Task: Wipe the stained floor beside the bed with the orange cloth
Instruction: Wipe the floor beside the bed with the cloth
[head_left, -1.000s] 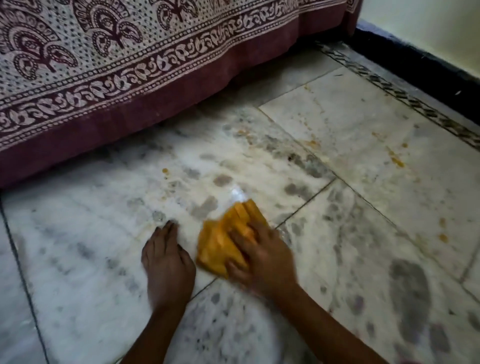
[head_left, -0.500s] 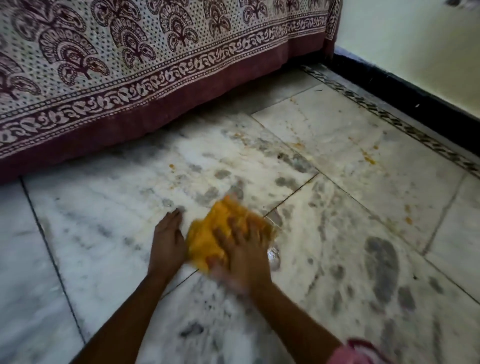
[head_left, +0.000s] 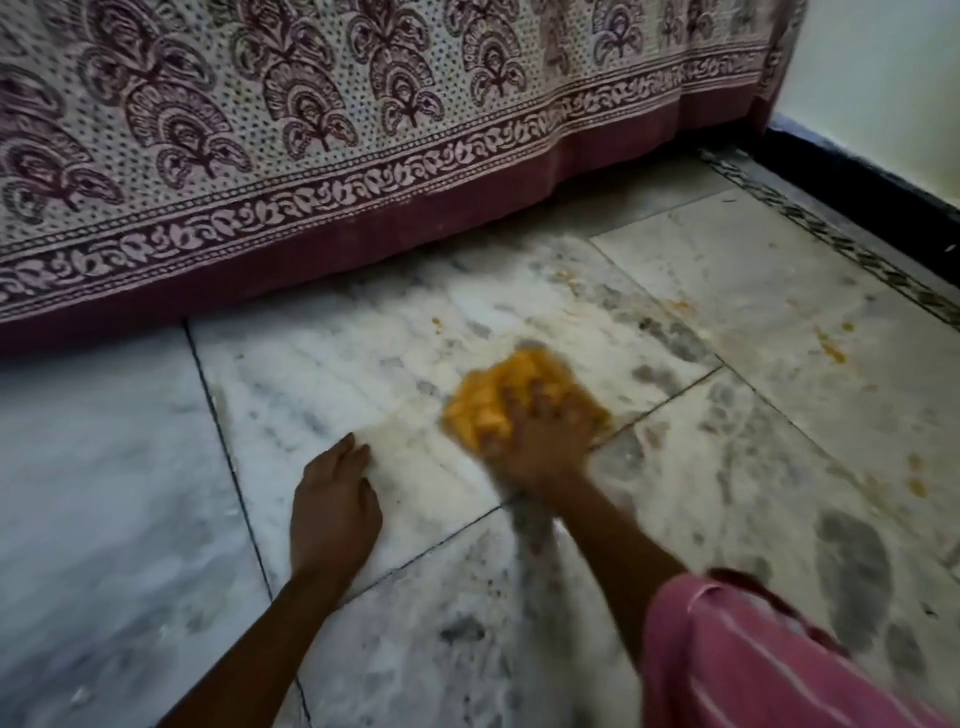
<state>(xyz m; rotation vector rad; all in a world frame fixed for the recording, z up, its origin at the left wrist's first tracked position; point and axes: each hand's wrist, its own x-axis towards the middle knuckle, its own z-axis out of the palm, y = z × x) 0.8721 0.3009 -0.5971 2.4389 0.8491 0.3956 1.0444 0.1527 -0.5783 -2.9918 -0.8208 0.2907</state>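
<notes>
A pink striped sleeve (head_left: 753, 660) fills the bottom right corner, cut off by the frame edge, and both forearms enter from below. The left hand (head_left: 332, 504) lies palm-down on the marble floor (head_left: 130, 493), its fingers straight and close together. Just beyond it and to the right, the right hand (head_left: 540, 447) sits on the orange cloth (head_left: 498, 400). This hand is smeared by motion blur: its fingers look spread over the cloth, but whether they clutch it or only press it cannot be told. The cloth is bunched into a rumpled yellow-orange lump, its near part hidden under the hand, lying on the tile beside a grout line. Grey smudges (head_left: 852, 561) and orange specks (head_left: 831, 353) mark the tiles to the right. Behind, a maroon-bordered printed bedsheet (head_left: 311, 130) hangs to the floor, hiding the bed.
</notes>
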